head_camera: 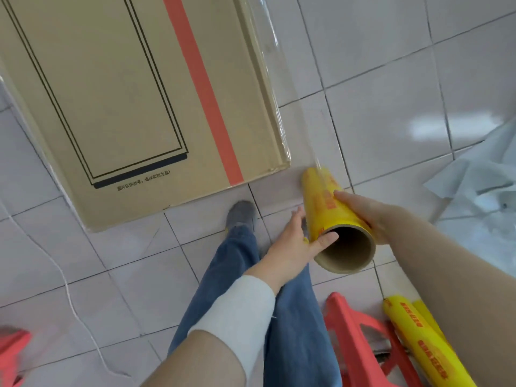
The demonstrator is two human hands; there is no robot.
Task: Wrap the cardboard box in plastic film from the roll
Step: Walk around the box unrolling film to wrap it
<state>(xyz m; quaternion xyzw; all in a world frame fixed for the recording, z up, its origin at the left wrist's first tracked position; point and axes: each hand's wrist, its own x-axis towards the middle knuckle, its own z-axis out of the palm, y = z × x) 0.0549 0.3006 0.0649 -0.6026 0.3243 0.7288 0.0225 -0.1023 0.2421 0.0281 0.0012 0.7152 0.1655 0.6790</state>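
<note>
A large flat cardboard box point(117, 93) with black line drawing and an orange stripe stands on the tiled floor, filling the upper left. A yellow roll of plastic film point(324, 203) with a brown cardboard core is held near the box's lower right corner. Clear film point(282, 88) stretches from the roll up along the box's right edge. My right hand point(363, 213) grips the roll from the right side. My left hand point(296, 241) holds the roll's near end, thumb hooked into the open core.
Two more yellow film rolls point(418, 339) lie on a red plastic stool point(360, 347) at the bottom right. Crumpled white sheeting point(480, 191) lies at the right. A white cable point(64, 286) runs across the floor at the left. My jeans leg and grey shoe point(241, 213) are below the box.
</note>
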